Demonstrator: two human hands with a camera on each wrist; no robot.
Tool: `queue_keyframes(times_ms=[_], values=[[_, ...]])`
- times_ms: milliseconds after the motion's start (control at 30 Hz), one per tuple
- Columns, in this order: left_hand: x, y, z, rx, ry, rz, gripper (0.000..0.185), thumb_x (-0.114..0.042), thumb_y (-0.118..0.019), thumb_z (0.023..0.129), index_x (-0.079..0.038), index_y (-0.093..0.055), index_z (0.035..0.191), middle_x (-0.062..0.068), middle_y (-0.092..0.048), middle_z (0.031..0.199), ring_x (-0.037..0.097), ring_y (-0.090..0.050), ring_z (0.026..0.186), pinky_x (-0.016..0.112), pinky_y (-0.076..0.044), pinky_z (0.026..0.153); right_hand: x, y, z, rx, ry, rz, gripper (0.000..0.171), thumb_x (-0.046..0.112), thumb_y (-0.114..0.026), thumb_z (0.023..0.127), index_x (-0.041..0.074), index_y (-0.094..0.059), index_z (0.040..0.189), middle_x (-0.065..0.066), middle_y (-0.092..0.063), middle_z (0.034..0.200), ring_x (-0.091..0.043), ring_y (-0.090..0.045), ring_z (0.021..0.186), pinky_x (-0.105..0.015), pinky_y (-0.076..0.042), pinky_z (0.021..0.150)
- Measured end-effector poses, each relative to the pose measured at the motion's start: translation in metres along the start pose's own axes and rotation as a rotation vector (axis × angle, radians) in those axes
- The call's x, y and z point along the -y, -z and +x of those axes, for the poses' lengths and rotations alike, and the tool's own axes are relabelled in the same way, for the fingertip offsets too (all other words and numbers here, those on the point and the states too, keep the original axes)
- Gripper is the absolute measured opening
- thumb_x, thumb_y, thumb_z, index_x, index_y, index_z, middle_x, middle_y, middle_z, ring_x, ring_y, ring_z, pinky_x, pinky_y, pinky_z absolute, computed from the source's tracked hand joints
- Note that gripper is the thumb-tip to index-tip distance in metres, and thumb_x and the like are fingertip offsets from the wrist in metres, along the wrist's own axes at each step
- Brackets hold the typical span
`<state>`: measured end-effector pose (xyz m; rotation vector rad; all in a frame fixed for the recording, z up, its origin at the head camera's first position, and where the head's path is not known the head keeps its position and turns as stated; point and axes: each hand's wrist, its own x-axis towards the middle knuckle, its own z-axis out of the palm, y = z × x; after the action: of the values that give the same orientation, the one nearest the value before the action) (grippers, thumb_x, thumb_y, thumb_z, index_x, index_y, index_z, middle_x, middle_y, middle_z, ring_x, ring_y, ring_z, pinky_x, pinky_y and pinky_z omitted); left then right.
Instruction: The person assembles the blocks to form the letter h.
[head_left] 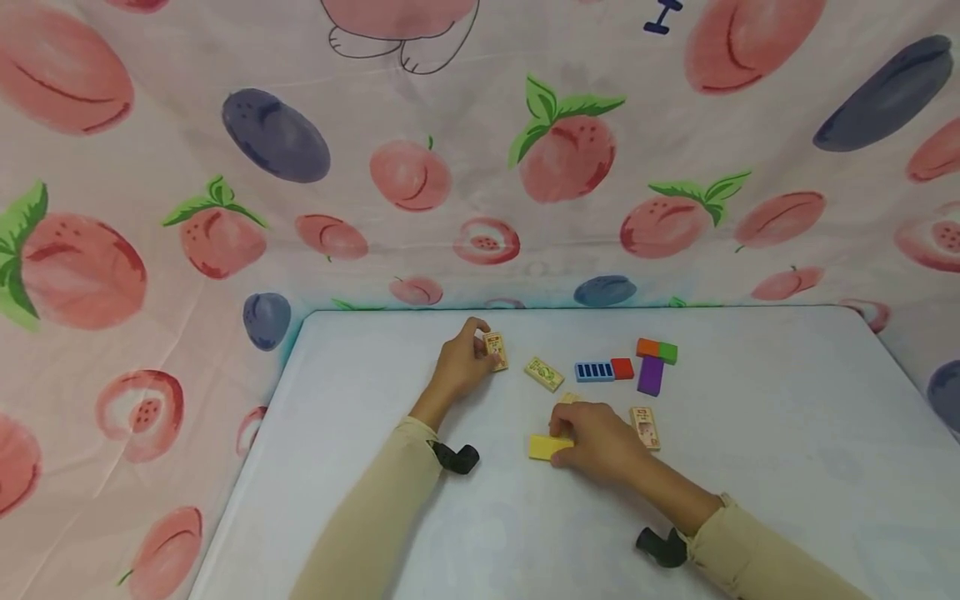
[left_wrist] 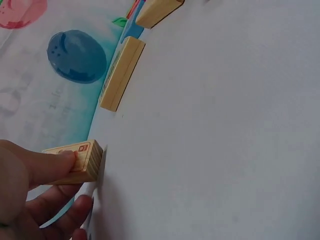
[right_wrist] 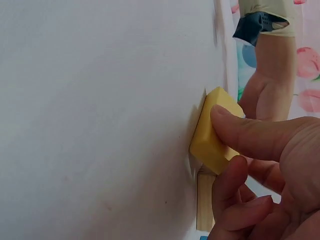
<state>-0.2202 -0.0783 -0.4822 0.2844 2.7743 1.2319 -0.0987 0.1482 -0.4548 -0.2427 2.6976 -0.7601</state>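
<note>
My left hand (head_left: 463,367) pinches a small wooden domino tile (head_left: 496,351) with a printed face, its edge on the white table (head_left: 360,433); the left wrist view shows the tile (left_wrist: 75,162) between thumb and fingers. My right hand (head_left: 596,442) grips a yellow block (head_left: 547,447) lying on the table, thumb on its top in the right wrist view (right_wrist: 212,130). A plain wooden tile (right_wrist: 205,205) lies just beside the yellow block, partly under my fingers.
More tiles lie flat: a printed one (head_left: 543,373) in the middle and another (head_left: 645,427) right of my right hand. A blue striped tile (head_left: 594,371), red (head_left: 622,368), purple (head_left: 650,375), orange (head_left: 647,347) and green (head_left: 667,352) blocks cluster behind. A fruit-print cloth (head_left: 225,208) surrounds the table.
</note>
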Motion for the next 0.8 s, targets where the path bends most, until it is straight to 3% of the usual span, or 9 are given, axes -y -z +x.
queue_keyframes(times_ms=[133,367,533,800], values=[[0.005,0.007,-0.01,0.0,0.056,-0.073,0.043,-0.019,-0.076,0.091,-0.016,-0.059,0.13,0.006,-0.07,0.098,0.016,-0.065,0.085,0.032,-0.053,0.077,0.0,0.0,-0.001,0.019,-0.023,0.015,0.026,0.024,-0.093,0.074,0.022,-0.075,0.094,0.006,-0.058,0.076,-0.014,-0.053,0.079,-0.029,-0.046,0.071],[0.005,0.025,-0.037,0.121,0.178,-0.381,0.037,-0.014,-0.073,0.094,-0.01,-0.06,0.129,0.015,-0.066,0.103,0.021,-0.073,0.08,0.035,-0.063,0.071,-0.006,0.005,0.005,0.077,-0.056,0.164,0.021,0.023,-0.089,0.079,0.02,-0.073,0.093,0.003,-0.062,0.08,-0.016,-0.056,0.075,-0.029,-0.048,0.067],[0.004,0.033,-0.059,0.188,0.2,-0.43,0.038,-0.013,-0.074,0.094,-0.009,-0.06,0.129,0.015,-0.064,0.103,0.021,-0.073,0.079,0.037,-0.063,0.071,-0.005,0.012,0.011,0.148,-0.133,0.364,0.018,0.023,-0.081,0.088,0.016,-0.07,0.101,-0.002,-0.065,0.088,-0.017,-0.066,0.067,-0.029,-0.054,0.067],[0.009,0.026,-0.095,0.269,0.232,-0.433,0.034,-0.01,-0.07,0.095,-0.007,-0.064,0.129,0.014,-0.06,0.106,0.018,-0.072,0.079,0.034,-0.063,0.07,0.001,0.013,0.029,0.197,-0.229,0.685,0.035,0.026,-0.072,0.095,0.01,-0.063,0.124,-0.009,-0.069,0.11,-0.019,-0.074,0.088,-0.029,-0.06,0.074]])
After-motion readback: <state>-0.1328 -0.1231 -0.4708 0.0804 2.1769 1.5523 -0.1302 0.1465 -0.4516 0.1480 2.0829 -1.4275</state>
